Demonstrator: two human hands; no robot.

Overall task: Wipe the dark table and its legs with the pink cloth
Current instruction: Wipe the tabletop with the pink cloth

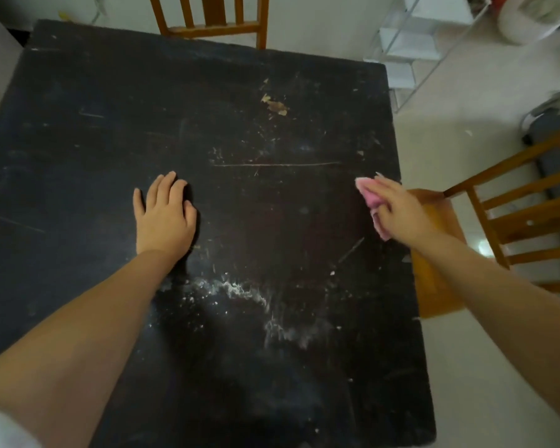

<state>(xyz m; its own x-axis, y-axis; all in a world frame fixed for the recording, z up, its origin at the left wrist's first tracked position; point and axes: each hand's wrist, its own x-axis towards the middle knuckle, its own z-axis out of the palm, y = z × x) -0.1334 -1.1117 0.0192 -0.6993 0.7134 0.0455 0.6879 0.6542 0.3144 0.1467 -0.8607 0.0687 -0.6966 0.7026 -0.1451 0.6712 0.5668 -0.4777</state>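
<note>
Pink cloth (374, 202) bunched under the right hand (398, 208), at the right edge of the table (94, 130). Fingers curl over the wad and pinch it against the palm; most of the cloth is hidden beneath the hand, with a corner poking out ahead of the fingertips and another by the wrist. Bunching likely gives a firm pad to press with.

Left hand (164, 215) lies flat on the top near the middle, fingers straight and relaxed, holding nothing. Probably a brace, taking body weight while the other arm reaches out to the side.

Table top is dark, scratched, with a long pale line across the centre. White powdery smear (240, 292) sits near the person, untouched by the cloth. Tan flaky patch (275, 105) lies farther off. Judged: the top is still partly dirty; legs are out of view.

Wooden chair (511, 215) stands just beside the right edge, its seat tucked close under the working hand. Second chair (210, 17) at the far side.
</note>
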